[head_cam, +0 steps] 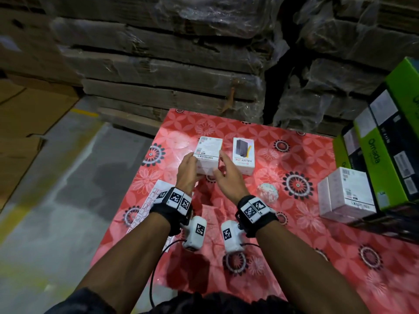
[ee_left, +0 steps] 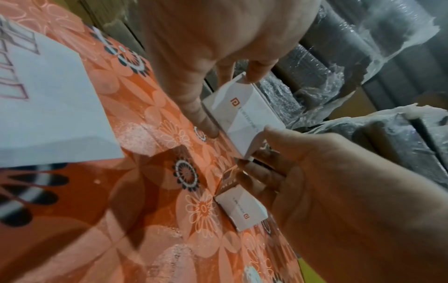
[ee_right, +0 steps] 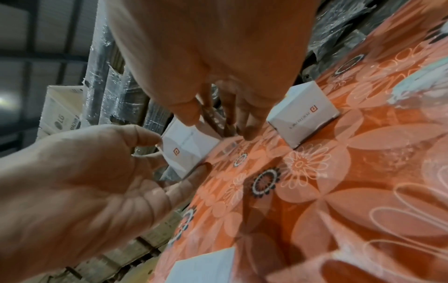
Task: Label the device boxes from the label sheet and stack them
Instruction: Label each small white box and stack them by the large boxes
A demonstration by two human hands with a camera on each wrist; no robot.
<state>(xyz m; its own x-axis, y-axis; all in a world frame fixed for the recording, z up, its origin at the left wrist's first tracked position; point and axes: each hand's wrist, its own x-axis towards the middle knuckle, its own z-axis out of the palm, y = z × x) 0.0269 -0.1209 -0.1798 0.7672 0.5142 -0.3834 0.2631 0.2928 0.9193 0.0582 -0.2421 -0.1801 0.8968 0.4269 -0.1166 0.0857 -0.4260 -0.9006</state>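
Left hand (head_cam: 189, 167): grip clamped on the left side of a white device box (head_cam: 208, 155), thumb at its near lower edge, fingers at the top.
Right hand (head_cam: 226, 173): fingers straight and apart, held against the right side of that box; not curled round it.
White device box: on the red flowered table (head_cam: 317, 257), near its far edge, printed back panel facing up.
2nd device box (head_cam: 243, 155): just right of the held one, flat on the table, apart from it, product picture up.
Label sheet (head_cam: 149, 207): on the table's left edge, partly hidden under the left wrist.
Other white boxes (head_cam: 347, 196): 2 side by side at the right, against green cartons (head_cam: 381, 155).
Crumpled paper (head_cam: 268, 192): between the right hand and those boxes.
Behind: wrapped stacks of flat cardboard (head_cam: 172, 71).
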